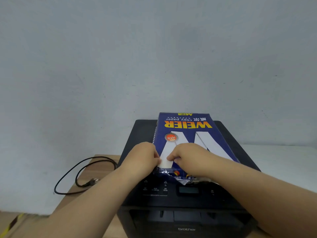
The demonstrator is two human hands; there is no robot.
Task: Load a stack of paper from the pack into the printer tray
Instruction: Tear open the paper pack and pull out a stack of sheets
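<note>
A blue pack of copy paper [187,133] lies flat on top of a black printer [187,203]. Its near end is torn open, with crumpled wrapper [180,177] hanging over the printer's control panel. White paper [165,163] shows at that open end. My left hand [140,157] grips the pack's near left corner, fingers closed at the paper's edge. My right hand [187,158] rests on the pack's near end, fingertips pinching the white paper. The printer's front with the tray [187,219] is shut below.
A black power cable [82,176] with its plug lies looped on the wooden surface to the printer's left. A cardboard box [15,224] is at the lower left corner. A plain wall stands behind; a white surface extends to the right.
</note>
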